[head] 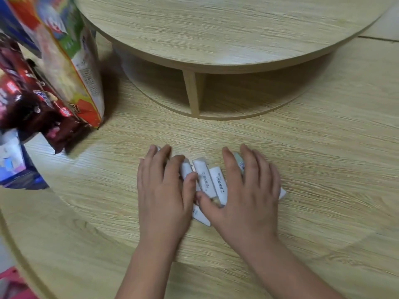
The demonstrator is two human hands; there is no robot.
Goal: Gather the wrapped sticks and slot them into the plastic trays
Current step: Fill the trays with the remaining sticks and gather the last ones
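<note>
A: Where do the wrapped sticks (220, 183) lie?
B: Bunched on the wooden table (323, 190), in front of the raised round tier (216, 29).
A: And the hands?
B: Left hand (164, 190) and right hand (250, 190) rest flat on the bunch, fingers extended, one on each side (thumbs nearly meeting over the white wrappers). Snack bags (64, 72) stand at far left

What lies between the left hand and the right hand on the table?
In the head view, a cluster of white wrapped sticks fills the gap between the left hand and right hand; both hands rest on its outer sticks.
</note>
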